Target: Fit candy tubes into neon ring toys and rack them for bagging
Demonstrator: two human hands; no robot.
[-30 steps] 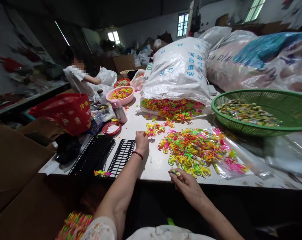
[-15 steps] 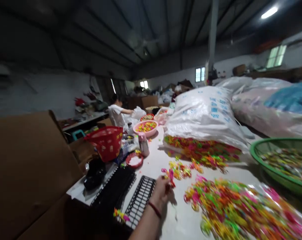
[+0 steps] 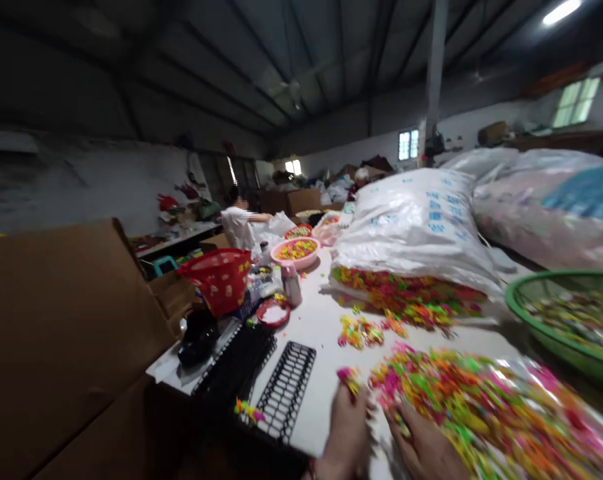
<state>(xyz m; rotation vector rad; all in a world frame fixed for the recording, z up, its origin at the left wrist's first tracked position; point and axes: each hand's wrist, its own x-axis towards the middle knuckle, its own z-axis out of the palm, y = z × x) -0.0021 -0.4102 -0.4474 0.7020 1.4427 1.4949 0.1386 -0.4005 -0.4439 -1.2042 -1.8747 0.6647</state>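
Observation:
My left hand is closed around a few small bright plastic pieces, pink and yellow ones poking out past the fingers. Close by on the right, my right hand is at the near left edge of a large heap of the same loose pieces. Its fingers are curled and slightly blurred, with a yellow-green piece showing between them. Left of my hands lies a black plastic grid on the white table. A small multicoloured cluster rests at the grid's near left corner.
A stack of black grids, a red bowl and a red bag stand left. A white sack spills pieces behind the heap. A green basket is at right. A co-worker stands farther back.
My left hand has drawn back toward me and right, still with pieces in it. My right hand has come into view beside the heap. The view has shifted slightly.

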